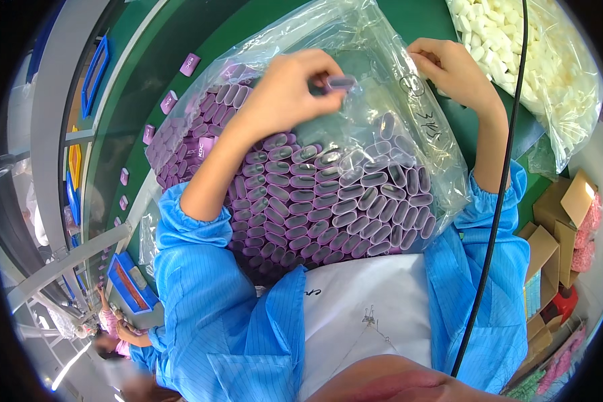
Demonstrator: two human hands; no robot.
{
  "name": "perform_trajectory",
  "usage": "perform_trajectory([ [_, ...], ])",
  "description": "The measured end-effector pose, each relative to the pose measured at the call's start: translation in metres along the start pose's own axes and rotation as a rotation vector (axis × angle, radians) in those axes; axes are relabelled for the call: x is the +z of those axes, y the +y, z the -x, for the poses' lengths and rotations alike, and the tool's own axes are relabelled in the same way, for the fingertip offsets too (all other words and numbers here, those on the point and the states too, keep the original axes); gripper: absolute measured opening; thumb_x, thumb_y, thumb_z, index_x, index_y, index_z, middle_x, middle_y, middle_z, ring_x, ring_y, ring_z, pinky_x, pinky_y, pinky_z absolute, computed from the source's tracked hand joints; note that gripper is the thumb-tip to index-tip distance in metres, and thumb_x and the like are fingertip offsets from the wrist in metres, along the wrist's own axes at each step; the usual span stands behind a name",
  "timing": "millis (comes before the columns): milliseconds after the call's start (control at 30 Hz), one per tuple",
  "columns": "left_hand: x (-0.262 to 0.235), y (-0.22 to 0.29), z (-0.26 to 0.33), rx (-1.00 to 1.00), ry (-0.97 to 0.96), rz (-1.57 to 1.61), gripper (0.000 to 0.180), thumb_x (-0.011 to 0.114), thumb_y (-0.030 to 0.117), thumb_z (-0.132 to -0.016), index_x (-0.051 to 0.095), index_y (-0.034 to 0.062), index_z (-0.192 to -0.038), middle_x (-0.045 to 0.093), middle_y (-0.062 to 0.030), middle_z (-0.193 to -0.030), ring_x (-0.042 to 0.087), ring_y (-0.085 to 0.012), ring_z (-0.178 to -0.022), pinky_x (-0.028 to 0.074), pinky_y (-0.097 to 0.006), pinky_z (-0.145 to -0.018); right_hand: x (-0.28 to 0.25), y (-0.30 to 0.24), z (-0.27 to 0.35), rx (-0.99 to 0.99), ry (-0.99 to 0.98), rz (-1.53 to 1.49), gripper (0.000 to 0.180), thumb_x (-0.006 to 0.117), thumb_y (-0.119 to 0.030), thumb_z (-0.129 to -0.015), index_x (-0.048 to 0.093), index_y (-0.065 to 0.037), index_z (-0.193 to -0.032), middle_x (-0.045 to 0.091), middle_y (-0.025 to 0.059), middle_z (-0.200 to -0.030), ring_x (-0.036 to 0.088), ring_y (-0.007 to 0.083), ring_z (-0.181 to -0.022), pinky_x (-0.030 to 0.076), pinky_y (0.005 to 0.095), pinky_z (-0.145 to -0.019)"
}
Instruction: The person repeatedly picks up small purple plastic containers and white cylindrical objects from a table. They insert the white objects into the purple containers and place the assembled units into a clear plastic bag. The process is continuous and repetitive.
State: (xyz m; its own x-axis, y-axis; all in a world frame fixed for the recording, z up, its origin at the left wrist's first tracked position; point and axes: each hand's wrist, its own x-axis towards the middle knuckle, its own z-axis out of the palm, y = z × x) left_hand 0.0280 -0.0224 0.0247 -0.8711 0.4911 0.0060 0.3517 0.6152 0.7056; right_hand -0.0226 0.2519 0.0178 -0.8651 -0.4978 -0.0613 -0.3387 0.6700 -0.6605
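A large clear plastic bag (447,144) lies in front of me, full of purple oval hollow casings (301,181). Many of them stand packed side by side with their open ends up. My left hand (289,94) is over the bag, its thumb and fingers closed around one purple casing (340,82). My right hand (459,72) is at the bag's far right edge, fingers curled and pinched against the film. Its fingertips are partly hidden.
Loose purple casings (169,101) lie in a row on the green surface (419,19) at left. A bag of white pieces (496,40) stands far right. A black cable (509,147) hangs across the right side. Cardboard boxes (549,241), a blue tray (132,283) and a co-worker (124,328) are nearby.
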Motion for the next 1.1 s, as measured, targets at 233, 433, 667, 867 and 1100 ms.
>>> perform_trajectory([
  [233,0.003,-0.006,-0.007,-0.04,0.328,0.675,0.036,0.063,0.007,-0.09,0.057,0.0013,-0.125,0.064,-0.0062,-0.1,0.06,-0.0126,-0.091,0.048,-0.027,-0.082,0.002,0.007,0.001,-0.071,0.172,-0.285,0.024,0.059,-0.013,-0.092,0.062,-0.003,-0.114,0.068,0.0066,-0.085,0.065,0.0148,-0.075,0.051,0.0284,-0.067],
  [433,0.012,-0.008,-0.005,-0.15,0.26,0.915,0.04,0.068,0.01,-0.09,0.056,-0.0031,-0.125,0.064,-0.0083,-0.104,0.063,-0.015,-0.093,0.053,-0.028,-0.081,0.023,-0.024,-0.001,-0.156,0.315,-0.671,0.023,0.065,-0.009,-0.09,0.062,0.001,-0.111,0.068,0.0066,-0.09,0.066,0.0139,-0.083,0.052,0.0252,-0.07],
  [667,0.02,0.002,-0.005,-0.107,0.146,0.847,0.037,0.066,0.008,-0.091,0.055,-0.005,-0.124,0.063,-0.0133,-0.117,0.063,-0.0183,-0.103,0.053,-0.031,-0.091,0.05,-0.026,-0.012,-0.286,0.3,-0.913,0.018,0.072,-0.005,-0.086,0.063,0.003,-0.099,0.066,0.0068,-0.096,0.065,0.0112,-0.086,0.053,0.025,-0.077],
  [867,0.03,-0.01,-0.003,-0.07,0.28,0.904,0.029,0.065,0.004,-0.091,0.057,-0.0058,-0.116,0.064,-0.0133,-0.113,0.063,-0.0182,-0.104,0.051,-0.03,-0.093,0.053,-0.024,-0.012,-0.353,0.322,-0.822,0.013,0.071,-0.003,-0.085,0.065,0.004,-0.094,0.067,0.0076,-0.096,0.064,0.0128,-0.088,0.052,0.0268,-0.082],
  [1100,0.026,-0.006,-0.003,-0.019,0.33,0.784,0.026,0.069,0.002,-0.086,0.06,-0.0038,-0.11,0.064,-0.0123,-0.111,0.062,-0.0172,-0.106,0.05,-0.032,-0.097,0.052,-0.028,-0.009,-0.355,0.343,-0.62,0.009,0.07,-0.003,-0.084,0.068,0.003,-0.091,0.068,0.0075,-0.095,0.064,0.0136,-0.086,0.051,0.027,-0.083],
])
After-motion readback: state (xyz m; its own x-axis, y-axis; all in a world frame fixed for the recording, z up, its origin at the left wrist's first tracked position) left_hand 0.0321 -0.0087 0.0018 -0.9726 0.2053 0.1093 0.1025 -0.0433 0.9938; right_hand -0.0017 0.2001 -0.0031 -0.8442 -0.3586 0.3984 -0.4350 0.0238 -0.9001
